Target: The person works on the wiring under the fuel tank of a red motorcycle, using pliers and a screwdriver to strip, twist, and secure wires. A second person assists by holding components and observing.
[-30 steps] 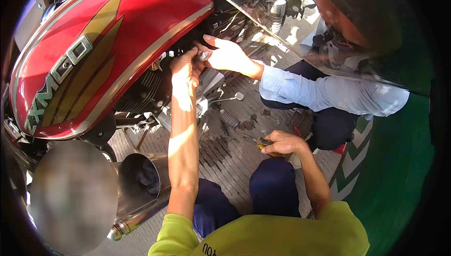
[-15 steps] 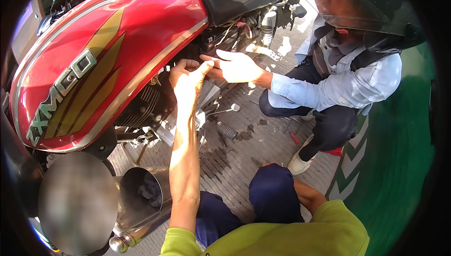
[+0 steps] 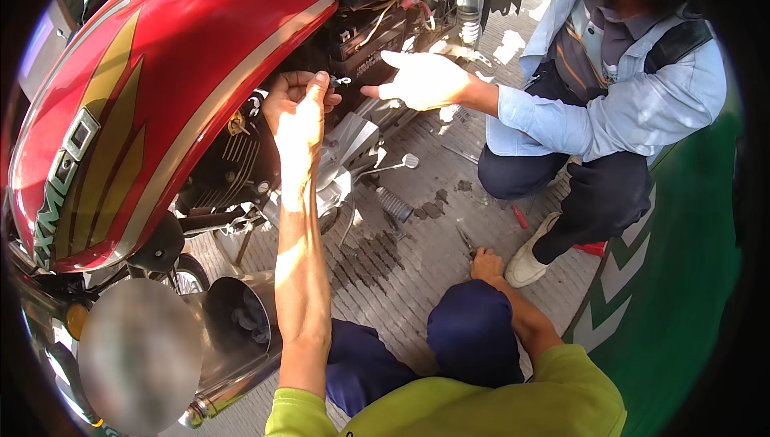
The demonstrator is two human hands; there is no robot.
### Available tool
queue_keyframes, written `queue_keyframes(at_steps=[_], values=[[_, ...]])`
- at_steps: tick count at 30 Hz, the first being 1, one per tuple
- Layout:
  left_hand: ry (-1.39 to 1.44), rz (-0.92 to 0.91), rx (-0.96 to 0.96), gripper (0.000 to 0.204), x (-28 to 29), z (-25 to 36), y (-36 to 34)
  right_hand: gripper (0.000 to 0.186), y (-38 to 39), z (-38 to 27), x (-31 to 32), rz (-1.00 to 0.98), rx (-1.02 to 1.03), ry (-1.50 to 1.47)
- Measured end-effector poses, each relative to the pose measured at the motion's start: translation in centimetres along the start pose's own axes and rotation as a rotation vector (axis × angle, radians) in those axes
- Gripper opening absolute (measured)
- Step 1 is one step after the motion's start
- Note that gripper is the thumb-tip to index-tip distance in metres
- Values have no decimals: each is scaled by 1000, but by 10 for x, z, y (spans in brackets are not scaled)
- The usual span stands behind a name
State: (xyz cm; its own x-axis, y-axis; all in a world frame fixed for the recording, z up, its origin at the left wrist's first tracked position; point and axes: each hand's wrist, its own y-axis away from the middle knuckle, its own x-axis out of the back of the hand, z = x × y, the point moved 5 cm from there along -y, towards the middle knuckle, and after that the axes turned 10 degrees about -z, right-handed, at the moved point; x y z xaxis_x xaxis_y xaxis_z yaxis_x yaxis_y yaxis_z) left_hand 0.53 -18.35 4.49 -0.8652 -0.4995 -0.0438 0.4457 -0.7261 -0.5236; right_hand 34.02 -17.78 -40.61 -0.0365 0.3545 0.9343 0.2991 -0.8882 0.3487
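A motorcycle's red fuel tank [image 3: 216, 76] fills the upper left, its top cut off by the frame. Just right of the tank's lower edge, the person's left hand [image 3: 301, 104] pinches a small piece [image 3: 342, 81] between thumb and fingers. Only a pale, greenish-white tip shows past the fingertips; the rest is hidden, so its kind cannot be made out.

Farther right of the tank, a co-worker's hand [image 3: 417, 80], in a light blue sleeve [image 3: 545, 120], points its index finger toward that tip, near but apart. The co-worker's head is cut off above.

Well below and right of the tank, the person's right hand [image 3: 487, 264] is low over the floor [image 3: 433, 252], beside a thin pointed tool [image 3: 464, 238]. The tool's rear end is covered, and whether the hand grips it cannot be told. The person's knee [image 3: 472, 325] hides part of that forearm.

Directly below the tank is the finned engine [image 3: 233, 168], partly blocked by the left forearm. Below the tank's left end, a rounded shape [image 3: 140, 357] is blurred beyond recognition.
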Motion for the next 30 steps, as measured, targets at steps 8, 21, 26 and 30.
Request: queue_keyframes(at_steps=[8,21,26,30], values=[[-85,-59,52,22,-19,-50,-9,35,0,-99,227,114,818,-790],[-61,-156,142,22,19,-197,3,18,-51,-172,343,871,1150,-315],[-186,-184,-4,27,-18,-199,18,24,-85,-169,361,444,1279,-302],[-655,-246,-153,38,-45,-185,23,25,-86,-148,371,668,1250,-192]])
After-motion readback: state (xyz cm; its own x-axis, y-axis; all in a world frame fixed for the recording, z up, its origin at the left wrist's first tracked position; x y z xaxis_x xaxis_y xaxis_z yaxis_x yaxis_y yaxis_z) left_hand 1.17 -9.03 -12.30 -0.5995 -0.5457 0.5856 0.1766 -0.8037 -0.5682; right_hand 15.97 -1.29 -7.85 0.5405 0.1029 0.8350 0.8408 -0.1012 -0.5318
